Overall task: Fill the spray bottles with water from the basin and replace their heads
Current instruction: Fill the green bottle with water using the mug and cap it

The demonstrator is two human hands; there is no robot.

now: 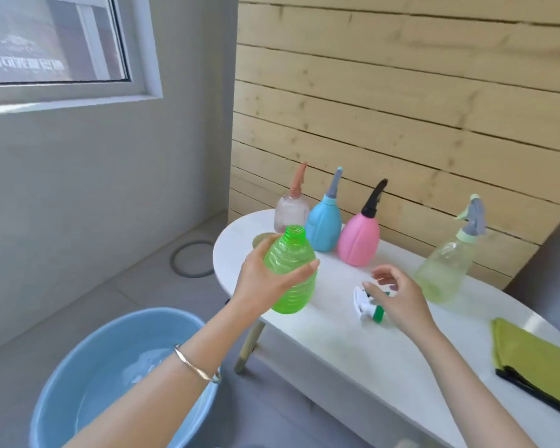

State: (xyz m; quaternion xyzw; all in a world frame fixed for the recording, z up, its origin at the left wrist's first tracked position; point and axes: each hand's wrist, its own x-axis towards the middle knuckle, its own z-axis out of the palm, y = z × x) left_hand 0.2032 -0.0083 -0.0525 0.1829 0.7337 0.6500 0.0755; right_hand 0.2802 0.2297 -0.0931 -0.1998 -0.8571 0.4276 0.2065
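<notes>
My left hand [261, 281] grips a ribbed green bottle [293, 270] with no head on it, held above the left end of the white table [353, 344]. The bottle's white and green spray head [367, 305] lies on the tabletop. My right hand [398, 295] hovers over the head with loosely curled fingers, its fingertips at the head; whether they grip it is unclear. A blue basin [78, 357] holding water stands on the floor at lower left, under my left forearm.
Along the wooden wall stand a clear pink bottle [290, 211], a blue bottle [324, 221], a pink bottle [359, 237] and a pale green bottle [443, 263], all with heads on. A folded yellow-green cloth [530, 354] lies at the table's right end.
</notes>
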